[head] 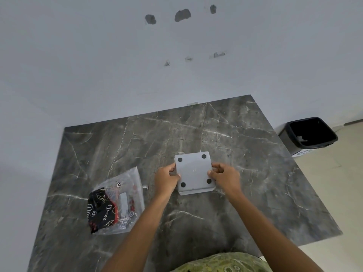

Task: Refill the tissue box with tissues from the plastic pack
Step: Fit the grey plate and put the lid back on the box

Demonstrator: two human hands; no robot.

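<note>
A dark marble table (235, 134) stands against a pale wall. A clear plastic tissue pack (117, 203) lies on its left side. At centre, a grey tissue box (193, 172) sits upside down, four black feet showing. The left hand (167, 178) and right hand (225, 176) clasp its opposite edges.

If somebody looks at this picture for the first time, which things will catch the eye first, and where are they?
First comes the grey square tissue box with four black round feet facing up, at the centre of the dark marble table, gripped by the left hand and right hand on its two sides. To the left of it lies the clear plastic pack with black and red printing. A black waste bin stands on the floor at the far right.
</note>
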